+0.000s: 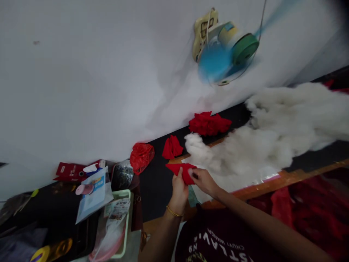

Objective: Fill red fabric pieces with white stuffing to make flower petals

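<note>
Gripping the one red cloth piece [177, 167] between thumb and fingers, my left hand [180, 186] has it from the near side; my right hand [204, 180] has its fingers drawn in at the cloth's right end, too blurred for me to tell whether they pinch it. The piece lies crosswise above the worktop [151, 198], its long axis running left to right, pointed end leftward. From there the single mass of white fluff [261, 140] starts just beyond and stretches away rightward, so I judge the right hand nearer to it. Farther off I count one loose red cloth [172, 147], one red plastic bag [141, 157] to its left, one red heap [209, 123] whose pieces I can't count, and one wall fan [226, 47].
</note>
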{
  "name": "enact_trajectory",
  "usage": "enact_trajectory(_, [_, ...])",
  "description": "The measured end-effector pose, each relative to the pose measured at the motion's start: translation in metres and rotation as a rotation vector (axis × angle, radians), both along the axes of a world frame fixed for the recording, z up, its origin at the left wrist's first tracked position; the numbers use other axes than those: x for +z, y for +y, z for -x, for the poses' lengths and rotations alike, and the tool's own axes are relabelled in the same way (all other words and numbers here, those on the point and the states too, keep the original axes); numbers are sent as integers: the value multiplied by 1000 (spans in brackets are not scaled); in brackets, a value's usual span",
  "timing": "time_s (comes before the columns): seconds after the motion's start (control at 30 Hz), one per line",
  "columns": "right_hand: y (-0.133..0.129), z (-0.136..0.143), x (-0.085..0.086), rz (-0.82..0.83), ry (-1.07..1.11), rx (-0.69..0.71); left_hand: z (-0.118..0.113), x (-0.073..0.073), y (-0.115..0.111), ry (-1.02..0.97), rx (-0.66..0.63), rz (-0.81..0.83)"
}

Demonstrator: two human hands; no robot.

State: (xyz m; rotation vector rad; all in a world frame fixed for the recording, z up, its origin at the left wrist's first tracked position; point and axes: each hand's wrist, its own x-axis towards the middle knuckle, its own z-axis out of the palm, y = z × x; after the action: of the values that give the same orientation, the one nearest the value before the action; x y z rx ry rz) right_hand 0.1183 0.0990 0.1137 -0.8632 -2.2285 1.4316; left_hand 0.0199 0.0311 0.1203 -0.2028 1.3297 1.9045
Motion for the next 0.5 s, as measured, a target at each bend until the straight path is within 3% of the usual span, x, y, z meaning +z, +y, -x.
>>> enact_trajectory(0.2, [12, -7, 8, 207, 76, 87, 11, 0, -1, -35, -31, 53])
enact_trajectory(0.3, [17, -12, 12, 215, 54, 142, 17, -5, -4, -24, -87, 85])
enact_trajectory(0.37, [22, -17, 18, 151, 21, 162, 21, -10, -7, -29, -151, 103])
enact_trajectory(0.5, [31, -26, 33, -165, -43, 104, 25, -14, -10, -89, -275, 145])
